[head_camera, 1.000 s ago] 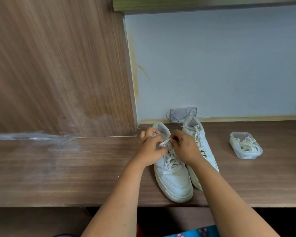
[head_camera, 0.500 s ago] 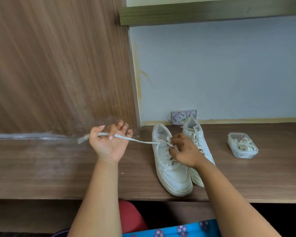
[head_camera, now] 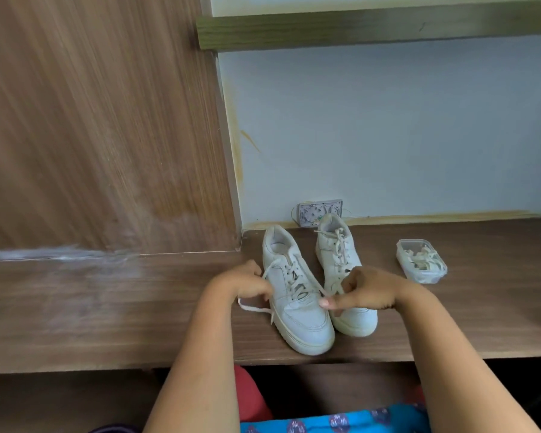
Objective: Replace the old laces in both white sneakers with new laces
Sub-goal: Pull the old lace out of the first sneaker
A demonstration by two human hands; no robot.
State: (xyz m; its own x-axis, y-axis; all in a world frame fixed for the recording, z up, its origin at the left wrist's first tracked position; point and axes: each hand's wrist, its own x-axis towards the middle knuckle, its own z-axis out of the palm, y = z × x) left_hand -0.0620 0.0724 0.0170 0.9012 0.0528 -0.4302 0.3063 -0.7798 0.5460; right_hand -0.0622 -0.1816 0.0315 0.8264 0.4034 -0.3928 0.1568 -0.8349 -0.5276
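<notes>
Fingers on loosened white lace

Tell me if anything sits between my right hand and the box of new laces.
Nothing visible does. The right hand pinches the lace over the sneakers, and only bare desk lies between it and the clear box of laces.

— Item one? 
— Left white sneaker, upright on its sole, toe toward the shelf edge, old lace partly loosened, one end trailing beside it.
— Item two?
— Right white sneaker, touching it, laced.
— New laces?
— Bundled in a clear tub, right.
</notes>
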